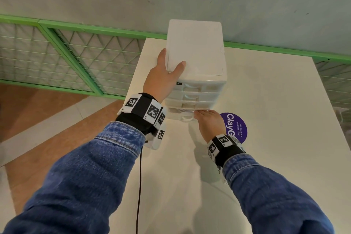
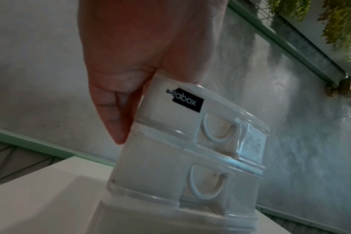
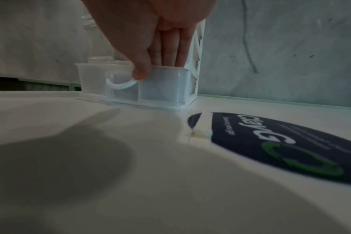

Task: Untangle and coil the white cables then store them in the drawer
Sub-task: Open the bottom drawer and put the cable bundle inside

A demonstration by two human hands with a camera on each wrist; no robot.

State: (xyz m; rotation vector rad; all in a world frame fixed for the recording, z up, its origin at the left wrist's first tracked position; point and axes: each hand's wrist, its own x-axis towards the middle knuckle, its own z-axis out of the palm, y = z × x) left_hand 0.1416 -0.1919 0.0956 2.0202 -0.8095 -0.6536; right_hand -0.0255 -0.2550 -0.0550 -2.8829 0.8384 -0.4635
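A white plastic drawer unit [image 1: 195, 49] stands near the left edge of the white table [image 1: 266, 100]. My left hand [image 1: 165, 74] grips its top front left corner, thumb on the lid and fingers [image 2: 112, 120] down the left side. The bottom drawer [image 1: 179, 118] is pulled out a little. My right hand [image 1: 208, 122] pinches its clear front wall [image 3: 160, 85], with the fingers [image 3: 170, 47] inside and the thumb outside, beside the curved handle [image 3: 120, 85]. The upper drawers [image 2: 216, 131] are closed. No white cables show plainly in any view.
A round purple sticker [image 1: 238, 127] lies on the table just right of my right hand. A green mesh railing [image 1: 76, 53] runs behind and to the left. A black cord [image 1: 140, 186] hangs from my left wrist. A grey wall [image 1: 266, 5] stands close behind the unit.
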